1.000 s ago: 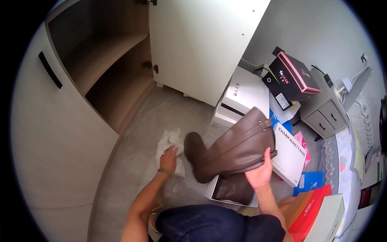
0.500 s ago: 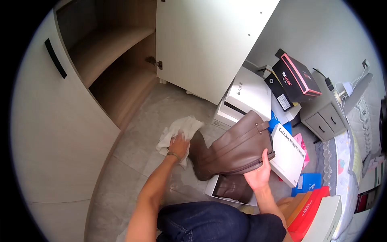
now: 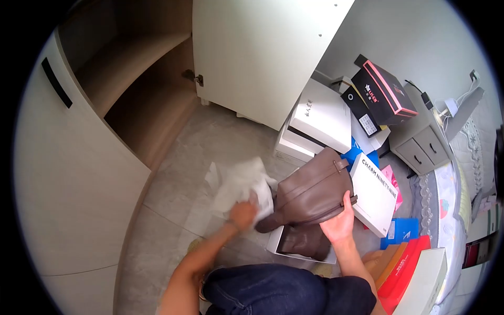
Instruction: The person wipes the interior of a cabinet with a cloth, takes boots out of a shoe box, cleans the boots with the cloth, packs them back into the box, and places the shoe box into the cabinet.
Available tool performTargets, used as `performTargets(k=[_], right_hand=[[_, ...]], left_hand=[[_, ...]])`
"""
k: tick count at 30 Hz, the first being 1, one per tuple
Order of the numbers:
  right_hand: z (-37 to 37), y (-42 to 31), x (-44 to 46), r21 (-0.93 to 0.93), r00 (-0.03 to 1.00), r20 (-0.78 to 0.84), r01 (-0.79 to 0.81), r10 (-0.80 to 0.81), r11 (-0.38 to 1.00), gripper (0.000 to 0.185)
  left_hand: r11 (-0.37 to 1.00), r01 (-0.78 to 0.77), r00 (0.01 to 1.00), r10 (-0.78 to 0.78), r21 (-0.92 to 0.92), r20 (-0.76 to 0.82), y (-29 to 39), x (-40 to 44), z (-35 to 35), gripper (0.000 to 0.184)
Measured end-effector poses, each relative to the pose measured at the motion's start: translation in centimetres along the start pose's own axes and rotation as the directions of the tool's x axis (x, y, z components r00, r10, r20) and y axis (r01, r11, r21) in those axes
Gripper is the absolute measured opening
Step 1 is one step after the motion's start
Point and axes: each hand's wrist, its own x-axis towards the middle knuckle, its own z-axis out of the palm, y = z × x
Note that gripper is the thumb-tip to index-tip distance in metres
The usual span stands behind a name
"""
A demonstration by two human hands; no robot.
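Observation:
A brown leather boot [image 3: 315, 184] lies tilted over an open shoe box [image 3: 274, 240], its foot end toward the left. My right hand [image 3: 337, 223] grips the boot's shaft near its top opening, thumb on the upper side. My left hand [image 3: 244, 212], blurred by motion, holds a crumpled thin white sheet [image 3: 239, 181], paper or cloth, which covers part of the boot's toe end. Inside the box below rests another brown leather boot [image 3: 304, 242].
A white cabinet door [image 3: 252, 58] stands open beside bare shelves [image 3: 131, 68]. Stacked white boxes [image 3: 323, 115], a black-and-pink box [image 3: 383, 94] and a CHARM NINETY NINE box [image 3: 373, 197] are at right, before a grey nightstand [image 3: 422, 149]. Red and orange boxes [image 3: 407, 270] stand near my right arm.
My left hand has shifted down and right with the white sheet, which now hangs over the boot's toe. The boot has stayed nearly in place in my right hand.

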Motion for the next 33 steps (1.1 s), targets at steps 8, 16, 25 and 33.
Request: performTargets(k=[8, 16, 25, 33], right_hand=[[0.1, 0.5, 0.4, 0.026, 0.999, -0.021, -0.04, 0.041, 0.999, 0.059], [0.4, 1.0, -0.4, 0.03, 0.998, 0.0, -0.065, 0.065, 0.997, 0.061], [0.2, 0.7, 0.4, 0.024, 0.999, -0.023, -0.033, 0.033, 0.999, 0.061], [0.3, 0.5, -0.3, 0.051, 1.0, -0.003, -0.029, 0.03, 0.998, 0.061]], left_hand=[[0.968, -0.132, 0.924, 0.199, 0.216, -0.328, 0.5, -1.0, 4.6, 0.055], [0.948, -0.069, 0.784, 0.245, 0.311, -0.571, -5.1, 3.6, 3.2, 0.043], [0.834, -0.537, 0.807, 0.461, -0.132, -0.368, 3.8, -6.2, 4.0, 0.061], [0.999, -0.029, 0.937, 0.02, -0.022, -0.348, -2.1, 5.3, 0.8, 0.059]])
